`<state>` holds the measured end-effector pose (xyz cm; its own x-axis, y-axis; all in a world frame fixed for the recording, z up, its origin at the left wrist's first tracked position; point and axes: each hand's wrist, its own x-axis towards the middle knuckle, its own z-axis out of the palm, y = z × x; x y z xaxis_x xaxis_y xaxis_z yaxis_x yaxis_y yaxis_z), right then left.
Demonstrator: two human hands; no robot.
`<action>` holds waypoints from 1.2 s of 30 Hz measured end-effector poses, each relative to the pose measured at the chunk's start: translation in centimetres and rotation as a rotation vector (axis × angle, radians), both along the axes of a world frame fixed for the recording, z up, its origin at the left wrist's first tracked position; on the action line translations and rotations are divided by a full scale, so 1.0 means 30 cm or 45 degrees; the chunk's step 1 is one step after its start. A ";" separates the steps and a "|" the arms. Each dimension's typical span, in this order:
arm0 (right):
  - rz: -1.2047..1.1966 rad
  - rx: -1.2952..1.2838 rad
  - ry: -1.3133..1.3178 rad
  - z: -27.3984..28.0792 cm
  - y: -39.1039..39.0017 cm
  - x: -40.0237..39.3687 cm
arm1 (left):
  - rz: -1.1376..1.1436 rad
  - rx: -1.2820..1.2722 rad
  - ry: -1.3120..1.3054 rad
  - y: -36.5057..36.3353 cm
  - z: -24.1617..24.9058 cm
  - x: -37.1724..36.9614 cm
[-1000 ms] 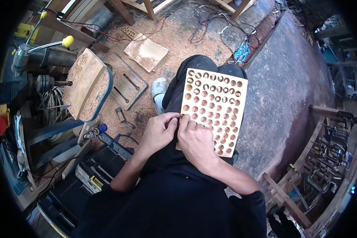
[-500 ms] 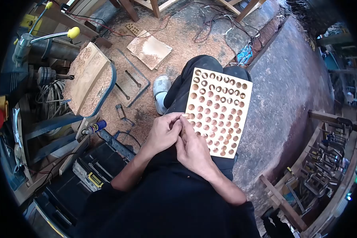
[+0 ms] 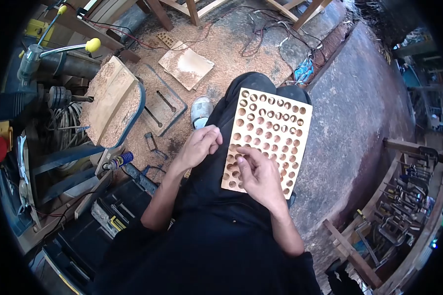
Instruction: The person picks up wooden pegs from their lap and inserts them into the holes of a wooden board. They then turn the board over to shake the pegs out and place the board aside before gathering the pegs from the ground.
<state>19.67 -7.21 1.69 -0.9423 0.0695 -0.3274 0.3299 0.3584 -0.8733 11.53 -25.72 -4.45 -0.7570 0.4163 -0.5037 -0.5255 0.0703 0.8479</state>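
A pale wooden board (image 3: 294, 142) drilled with rows of round holes lies across my lap. Several holes in its upper rows hold small ring-like pieces, too small to identify. My right hand (image 3: 262, 176) is over the board's lower left part, index finger stretched along the holes and thumb held apart from it. Nothing shows between that finger and thumb. Left of the board, above my dark trousers, my left hand (image 3: 202, 146) is closed with its fingers curled in. Whatever it may hold is hidden.
A drill press table (image 3: 114, 98) bears a wood block and shavings. On the sawdust-covered floor lie a square board (image 3: 187, 65) and tangled cables (image 3: 261, 37). Clamps (image 3: 396, 206) hang on a rack at right. A black toolbox (image 3: 115, 211) is at lower left.
My hands, together at the board's left edge before, have separated. The left hand moved up and left; the right moved right and down over the board, uncovering its lower left corner.
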 end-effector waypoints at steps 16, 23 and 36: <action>-0.639 0.319 0.369 -0.025 0.244 0.017 | 0.216 -1.220 0.158 -0.338 -0.884 -0.071; -0.876 0.466 0.269 -0.120 0.276 0.097 | -0.141 -1.824 0.533 -0.275 -1.083 -0.423; -0.576 0.773 0.162 -0.052 0.229 -0.173 | -0.873 -1.798 0.366 -0.307 -1.242 -0.634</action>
<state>14.47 -0.32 0.14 -0.8073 0.5902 0.0000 0.4688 0.6412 -0.6076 -7.49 -34.91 -41.72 -0.7646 0.0466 -0.6428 0.0933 0.9949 -0.0389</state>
